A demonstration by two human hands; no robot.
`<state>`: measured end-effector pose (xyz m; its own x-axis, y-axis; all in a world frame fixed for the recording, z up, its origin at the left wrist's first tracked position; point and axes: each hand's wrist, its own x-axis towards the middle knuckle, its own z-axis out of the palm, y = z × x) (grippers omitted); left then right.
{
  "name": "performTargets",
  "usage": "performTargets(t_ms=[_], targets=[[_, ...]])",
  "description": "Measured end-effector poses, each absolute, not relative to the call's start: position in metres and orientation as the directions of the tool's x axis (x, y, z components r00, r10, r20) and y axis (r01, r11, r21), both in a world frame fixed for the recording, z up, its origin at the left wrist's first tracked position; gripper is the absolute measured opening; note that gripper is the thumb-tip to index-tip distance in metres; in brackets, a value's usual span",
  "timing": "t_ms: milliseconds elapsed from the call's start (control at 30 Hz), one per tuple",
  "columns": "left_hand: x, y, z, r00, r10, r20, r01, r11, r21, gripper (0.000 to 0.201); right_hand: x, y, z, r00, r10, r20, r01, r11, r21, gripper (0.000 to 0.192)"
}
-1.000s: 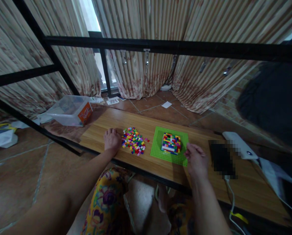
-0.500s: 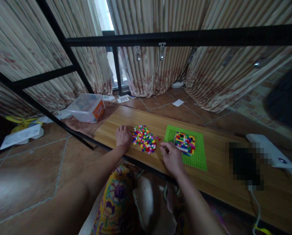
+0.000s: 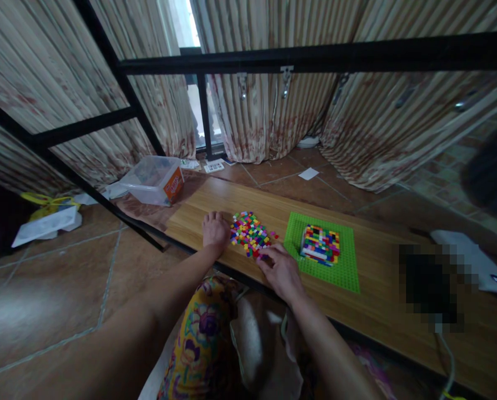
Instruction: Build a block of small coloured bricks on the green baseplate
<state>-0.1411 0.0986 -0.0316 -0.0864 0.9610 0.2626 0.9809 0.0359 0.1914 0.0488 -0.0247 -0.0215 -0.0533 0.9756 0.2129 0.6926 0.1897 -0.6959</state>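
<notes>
A heap of small colourful toy bricks lies loose on the wooden table. My left hand rests on the tabletop at the heap's left edge, its fingers loosely bent and apart, with nothing seen in them. At the right edge of the heap, my right hand has thumb and forefinger spread around a few bricks, touching a pink one. Just beyond it lies a green studded baseplate. A multicoloured block built of bricks stands on that plate, with a white strip along its near side.
A clear plastic bin with an orange label sits past the table's left end. Black metal bars cross in front of the curtains. On the table's right side are a blurred dark object, a cable and a white device.
My right hand has moved left from beside the baseplate to the heap's edge, its fingers opening from a pinch. My left hand stays by the heap. The view has shifted slightly.
</notes>
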Motion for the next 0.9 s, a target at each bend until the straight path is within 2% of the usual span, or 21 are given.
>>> performTargets(t_ms=[267,533,700,900], targets=[[-0.141,0.098,-0.032,-0.09,0.958,0.272,0.978,0.033,0.205,0.031,0.046,-0.024,-0.024,-0.089,0.972,0.219,0.771,0.207,-0.602,0.02],[-0.141,0.098,-0.031,-0.088,0.959,0.268,0.978,0.032,0.207,0.031,0.055,-0.012,-0.025,0.111,0.961,0.254,0.817,0.057,-0.573,0.024],[-0.141,0.097,-0.031,-0.081,0.958,0.276,0.978,0.023,0.207,0.03,0.054,-0.002,-0.018,0.16,0.943,0.291,0.818,0.038,-0.573,0.027],[-0.141,0.097,-0.031,-0.088,0.957,0.275,0.979,0.032,0.203,0.03,0.036,0.009,-0.009,0.183,0.974,0.135,0.884,-0.103,-0.455,0.026]])
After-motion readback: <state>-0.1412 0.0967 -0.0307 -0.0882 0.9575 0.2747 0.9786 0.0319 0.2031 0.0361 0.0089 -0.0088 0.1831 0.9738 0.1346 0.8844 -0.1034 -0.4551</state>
